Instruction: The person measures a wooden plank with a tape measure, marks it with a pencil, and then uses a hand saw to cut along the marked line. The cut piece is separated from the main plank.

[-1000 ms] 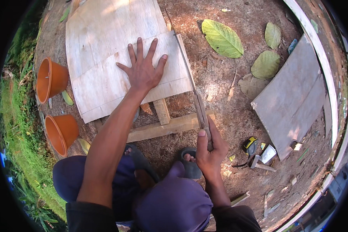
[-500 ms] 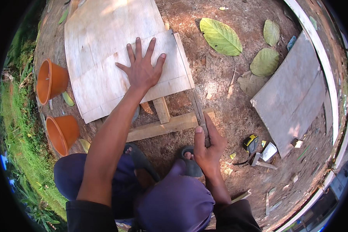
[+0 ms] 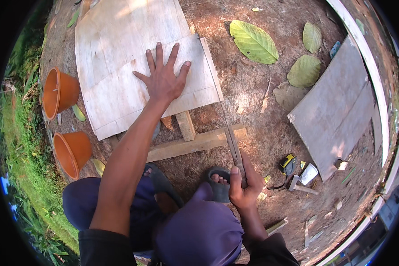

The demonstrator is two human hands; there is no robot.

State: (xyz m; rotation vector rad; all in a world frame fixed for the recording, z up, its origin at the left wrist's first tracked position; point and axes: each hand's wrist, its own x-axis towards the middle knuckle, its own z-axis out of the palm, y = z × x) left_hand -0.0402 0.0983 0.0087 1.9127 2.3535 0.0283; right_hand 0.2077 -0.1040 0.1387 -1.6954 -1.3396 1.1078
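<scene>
My left hand (image 3: 165,82) lies flat with fingers spread on a pale plywood sheet (image 3: 115,84). In my right hand (image 3: 246,186) is the handle end of a handsaw (image 3: 233,144), seen nearly edge-on. Its thin blade runs up to the sheet's near right corner, in line with a dark cut along the right side. A narrow strip (image 3: 213,71) of plywood lies just right of that cut. Beneath the sheet, a wooden frame (image 3: 177,150) of rough battens sticks out toward my feet. Part of the blade is hidden at the plywood.
Two orange pots (image 3: 66,94) lie tipped at the left. On the right are a grey board (image 3: 332,106), large leaves (image 3: 254,42), a yellow and black tape measure (image 3: 288,163) and a hammer (image 3: 300,186). My sandalled feet (image 3: 219,181) stand close to the frame.
My right hand has drawn the saw back toward me and slightly right, showing more thin blade by the corner. My left hand stays in place on the plywood.
</scene>
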